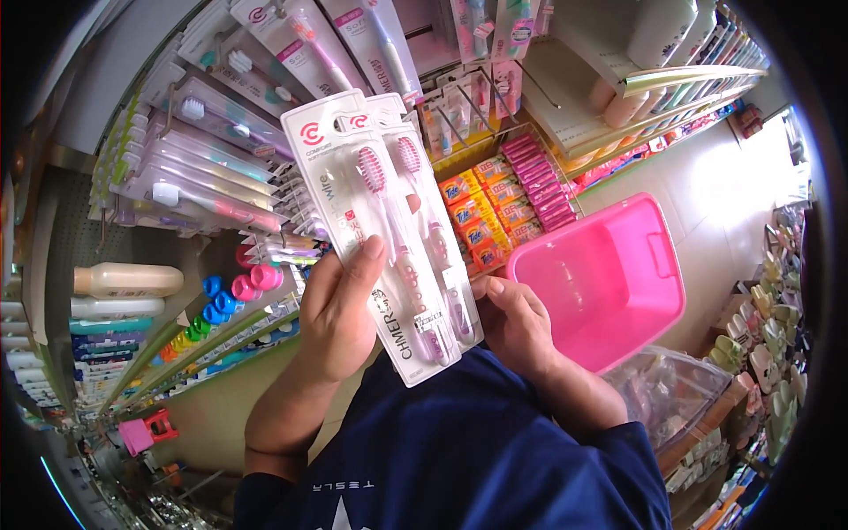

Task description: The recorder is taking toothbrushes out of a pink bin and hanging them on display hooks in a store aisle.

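Two packaged toothbrushes are held up in front of me, one overlapping the other. The front toothbrush package (396,274) is a clear blister on a white card, with pink-and-white bristles and a patterned handle. Behind it and to its right, the second toothbrush package (436,225) shows a similar brush, partly covered. My left hand (343,309) is closed around the front package's left edge, thumb lying across its face. At the lower right edge of the second package, my right hand (519,322) pinches with thumb and bent fingers.
Several packaged toothbrushes (221,168) hang on rack hooks at the left and top. Orange boxes (477,212) and pink packs (537,181) fill a yellow basket ahead. A pink tub (609,274) stands on the right, beside a clear plastic bag (662,389). Bottles (128,280) line the left shelf.
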